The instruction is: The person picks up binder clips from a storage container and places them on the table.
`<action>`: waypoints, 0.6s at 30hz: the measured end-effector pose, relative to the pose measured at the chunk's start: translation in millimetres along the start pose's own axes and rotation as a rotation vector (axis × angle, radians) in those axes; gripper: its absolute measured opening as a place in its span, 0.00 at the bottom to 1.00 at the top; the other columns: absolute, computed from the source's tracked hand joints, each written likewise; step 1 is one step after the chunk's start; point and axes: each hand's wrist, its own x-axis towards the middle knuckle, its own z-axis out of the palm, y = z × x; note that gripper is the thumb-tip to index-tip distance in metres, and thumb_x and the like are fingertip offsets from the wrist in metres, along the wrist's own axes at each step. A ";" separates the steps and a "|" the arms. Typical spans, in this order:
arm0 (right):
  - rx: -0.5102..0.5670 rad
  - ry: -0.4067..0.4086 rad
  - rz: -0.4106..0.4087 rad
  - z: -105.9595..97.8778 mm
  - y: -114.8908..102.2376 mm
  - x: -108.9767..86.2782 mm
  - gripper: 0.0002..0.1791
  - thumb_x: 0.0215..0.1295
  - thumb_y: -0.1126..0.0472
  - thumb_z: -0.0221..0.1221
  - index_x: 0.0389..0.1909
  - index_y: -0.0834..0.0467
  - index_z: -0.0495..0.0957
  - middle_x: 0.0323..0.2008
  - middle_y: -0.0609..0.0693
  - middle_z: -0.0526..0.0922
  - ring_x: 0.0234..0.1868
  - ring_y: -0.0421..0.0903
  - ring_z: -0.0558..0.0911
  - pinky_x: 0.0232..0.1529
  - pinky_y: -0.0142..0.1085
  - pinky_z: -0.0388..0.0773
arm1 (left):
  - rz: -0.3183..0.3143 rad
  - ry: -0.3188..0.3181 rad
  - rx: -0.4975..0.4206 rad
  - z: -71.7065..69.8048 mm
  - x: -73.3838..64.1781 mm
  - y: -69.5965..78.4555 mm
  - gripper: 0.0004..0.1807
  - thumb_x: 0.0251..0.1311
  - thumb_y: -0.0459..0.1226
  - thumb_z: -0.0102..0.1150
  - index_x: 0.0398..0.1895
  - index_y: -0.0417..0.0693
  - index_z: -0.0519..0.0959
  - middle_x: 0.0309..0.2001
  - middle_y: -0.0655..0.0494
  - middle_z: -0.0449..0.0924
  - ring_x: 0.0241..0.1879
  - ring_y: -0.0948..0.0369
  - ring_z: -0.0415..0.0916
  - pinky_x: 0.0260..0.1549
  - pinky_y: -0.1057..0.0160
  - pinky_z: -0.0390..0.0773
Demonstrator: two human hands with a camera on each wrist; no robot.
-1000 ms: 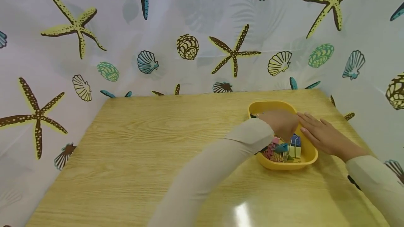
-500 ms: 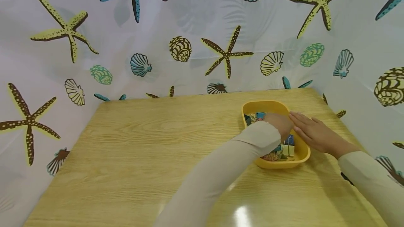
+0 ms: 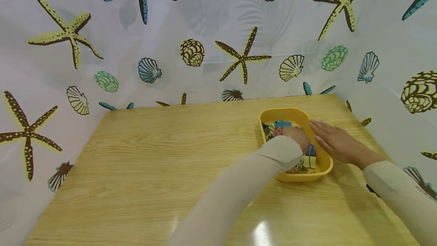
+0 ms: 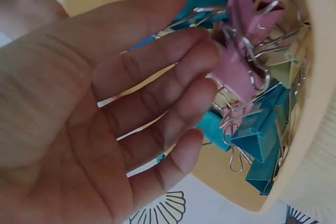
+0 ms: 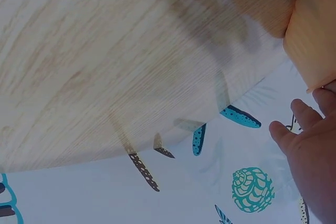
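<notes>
The head camera looks forward and down from above the near edge of the wooden table [image 3: 153,170], taking in the whole top; the yellow tray [image 3: 322,168] sits toward 2 o'clock. The left wrist camera sits very near, facing past the left hand [image 4: 100,129] into that same tray [image 4: 310,124]. The right wrist camera looks along the tabletop [image 5: 105,61], with the tray's wall [image 5: 315,30] at 2 o'clock and the right hand [image 5: 312,156] at 4 o'clock.

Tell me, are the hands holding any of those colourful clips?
No. The left hand reaches into the yellow tray with straight fingers, just touching a pink clip. The right hand rests flat on the tray's rim.
</notes>
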 end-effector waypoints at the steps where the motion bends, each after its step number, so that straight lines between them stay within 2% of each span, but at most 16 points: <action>1: 0.001 0.006 -0.006 0.0 0.2 0.4 0.29 0.77 0.55 0.43 0.73 0.65 0.53 0.72 0.65 0.54 0.69 0.70 0.54 0.63 0.66 0.50 | -0.003 0.014 0.002 2.9 3.3 1.8 0.21 0.70 0.50 0.46 0.65 0.73 0.68 0.65 0.75 0.66 0.65 0.69 0.63 0.63 0.63 0.63; 4: 0.004 0.020 -0.023 -0.2 0.5 1.2 0.29 0.77 0.56 0.43 0.72 0.66 0.53 0.71 0.66 0.55 0.69 0.70 0.55 0.64 0.65 0.51 | -0.040 0.041 0.034 9.6 11.0 7.2 0.18 0.71 0.50 0.45 0.61 0.74 0.72 0.60 0.76 0.71 0.57 0.69 0.71 0.57 0.64 0.70; 7: -0.001 0.022 -0.017 -1.0 -0.9 0.6 0.29 0.76 0.56 0.44 0.72 0.66 0.54 0.71 0.66 0.55 0.70 0.69 0.54 0.64 0.63 0.50 | -0.079 0.061 0.047 13.8 15.6 10.3 0.15 0.70 0.50 0.46 0.57 0.76 0.74 0.54 0.76 0.75 0.42 0.68 0.77 0.41 0.66 0.77; 9: 0.000 0.018 -0.009 -1.1 -1.5 0.4 0.29 0.77 0.56 0.44 0.72 0.66 0.53 0.72 0.66 0.54 0.70 0.69 0.53 0.64 0.64 0.49 | -0.077 0.096 0.046 15.9 17.4 10.2 0.14 0.70 0.49 0.46 0.55 0.76 0.74 0.50 0.76 0.77 0.33 0.68 0.75 0.31 0.67 0.76; 11: 0.003 0.007 0.003 -1.3 -2.3 0.3 0.30 0.77 0.55 0.42 0.73 0.65 0.52 0.72 0.66 0.53 0.71 0.68 0.52 0.64 0.65 0.47 | -0.046 0.149 0.065 18.3 18.5 8.2 0.14 0.71 0.49 0.46 0.54 0.75 0.75 0.48 0.75 0.78 0.31 0.68 0.75 0.27 0.67 0.75; 13: 0.006 0.000 0.013 -1.0 -2.9 0.4 0.30 0.78 0.55 0.41 0.73 0.64 0.50 0.72 0.65 0.52 0.71 0.68 0.51 0.64 0.66 0.46 | -0.001 0.215 0.084 20.4 18.5 5.1 0.15 0.71 0.48 0.44 0.56 0.76 0.75 0.50 0.74 0.78 0.34 0.69 0.76 0.30 0.68 0.76; 15: 0.016 -0.009 0.027 -1.1 -3.9 0.0 0.30 0.78 0.54 0.40 0.74 0.64 0.49 0.73 0.65 0.51 0.71 0.68 0.50 0.64 0.66 0.44 | 0.046 0.279 0.093 21.4 17.7 1.5 0.16 0.72 0.48 0.44 0.58 0.76 0.74 0.52 0.74 0.77 0.43 0.70 0.77 0.38 0.67 0.78; 18: 0.022 -0.011 0.035 -0.5 -4.4 -1.2 0.31 0.78 0.53 0.40 0.74 0.63 0.49 0.73 0.65 0.51 0.71 0.68 0.50 0.66 0.65 0.41 | 0.119 0.371 0.118 21.8 14.2 -2.6 0.18 0.72 0.48 0.45 0.61 0.77 0.72 0.55 0.76 0.76 0.52 0.71 0.75 0.49 0.67 0.75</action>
